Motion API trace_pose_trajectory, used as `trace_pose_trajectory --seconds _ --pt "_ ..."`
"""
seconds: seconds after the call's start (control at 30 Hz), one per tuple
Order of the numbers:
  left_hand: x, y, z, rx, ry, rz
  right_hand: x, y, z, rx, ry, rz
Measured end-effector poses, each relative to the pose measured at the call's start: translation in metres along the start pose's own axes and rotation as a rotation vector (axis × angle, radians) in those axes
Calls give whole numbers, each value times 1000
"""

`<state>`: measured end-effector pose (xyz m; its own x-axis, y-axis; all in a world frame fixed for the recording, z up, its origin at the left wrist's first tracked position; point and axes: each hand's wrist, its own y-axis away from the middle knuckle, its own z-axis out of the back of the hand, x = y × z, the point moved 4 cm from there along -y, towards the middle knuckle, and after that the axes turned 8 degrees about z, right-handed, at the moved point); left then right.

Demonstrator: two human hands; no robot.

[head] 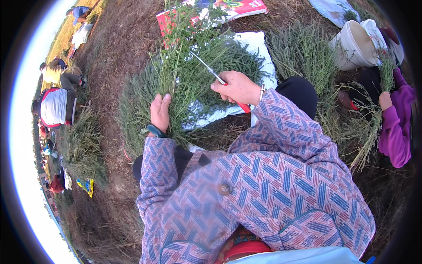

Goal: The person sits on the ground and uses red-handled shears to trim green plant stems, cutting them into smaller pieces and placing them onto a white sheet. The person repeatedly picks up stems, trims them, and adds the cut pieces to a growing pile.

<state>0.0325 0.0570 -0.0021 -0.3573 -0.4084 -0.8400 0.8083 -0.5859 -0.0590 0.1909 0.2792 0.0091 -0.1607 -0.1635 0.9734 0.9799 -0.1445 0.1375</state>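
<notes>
My left hand [160, 113] is closed round the lower stems of an upright bunch of leafy green plants [171, 71]. To its right, my right hand [236, 87] holds red-handled scissors [212, 72]; their blades point up and left towards the bunch and look nearly closed. Beneath the bunch, a heap of cut green stems [230, 56] lies on a white plastic sheet [268, 66]. More greenery [136, 99] is piled to the left of my left hand. The tips of some fingers of both hands are hidden.
A red and white printed sack [244, 8] lies beyond the heap. At right are a pile of stems [300, 49], a white bucket [354, 46] and a person in a purple sleeve [397, 128] holding a bunch. Several people sit at far left near another plant pile [82, 145].
</notes>
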Motion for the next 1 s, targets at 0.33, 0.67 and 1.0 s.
trace_pose_trajectory --seconds 0.33,0.67,1.0 --pt "8 9 -8 30 251 103 4 -13 4 -135 535 178" --pt "15 8 -13 25 220 67 10 -14 7 -175 552 148" --pt "16 13 -30 -78 303 114 -2 -12 1 -324 559 166"
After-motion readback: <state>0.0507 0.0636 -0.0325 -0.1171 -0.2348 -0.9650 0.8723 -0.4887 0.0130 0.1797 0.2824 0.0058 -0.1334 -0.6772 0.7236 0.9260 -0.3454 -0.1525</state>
